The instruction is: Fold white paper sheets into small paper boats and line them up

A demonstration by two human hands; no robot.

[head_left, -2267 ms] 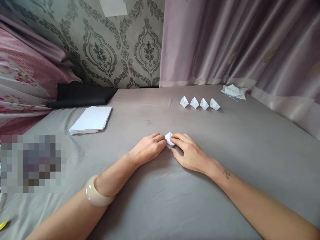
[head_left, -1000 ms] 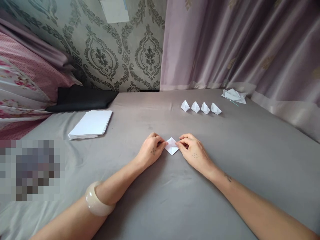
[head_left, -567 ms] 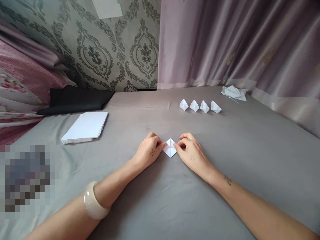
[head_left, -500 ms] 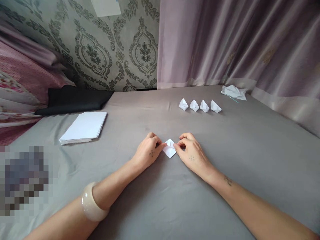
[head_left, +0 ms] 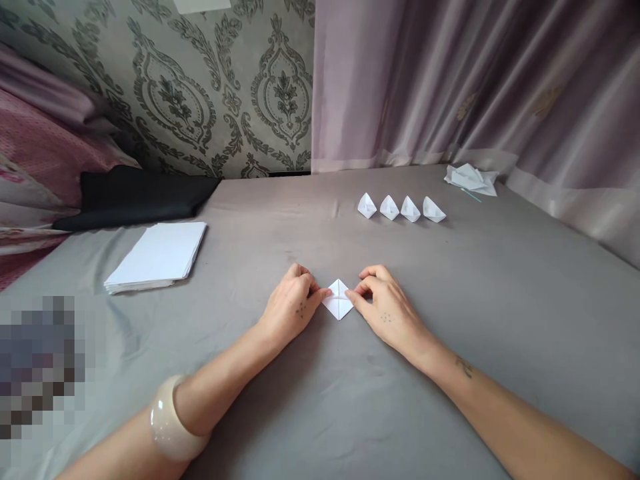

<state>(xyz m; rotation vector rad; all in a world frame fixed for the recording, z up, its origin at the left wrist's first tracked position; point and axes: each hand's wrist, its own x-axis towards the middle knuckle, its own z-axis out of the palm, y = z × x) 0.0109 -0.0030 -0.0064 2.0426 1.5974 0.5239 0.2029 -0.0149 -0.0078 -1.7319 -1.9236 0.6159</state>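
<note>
Head view: nearest the camera, on this side of the grip, a pale bangle (head_left: 173, 421) sits well up the left forearm, clear of the fingers. Beyond it, the left hand (head_left: 295, 300) and right hand (head_left: 387, 307) face each other low over the grey cloth (head_left: 330, 413). Each pinches one side corner of a small folded paper (head_left: 339, 308), thumb uppermost; the fingertips underneath are hidden. The paper lies between them as a diamond, one point toward the camera, its centre crease uncovered. Holding opposite corners probably keeps it square and steady, with the middle left visible.

Left of the grip and somewhat farther, a stack of white sheets (head_left: 159, 253) lies apart, seemingly to stay out of the hands' way. Farther, right of the grip, four folded paper pieces (head_left: 410, 209) stand in a row, apparently spaced so none gets crushed. Beyond the stack lies a black cloth (head_left: 137, 197); far right, a loose paper pile (head_left: 471, 179) rests near the curtain (head_left: 400, 80).
</note>
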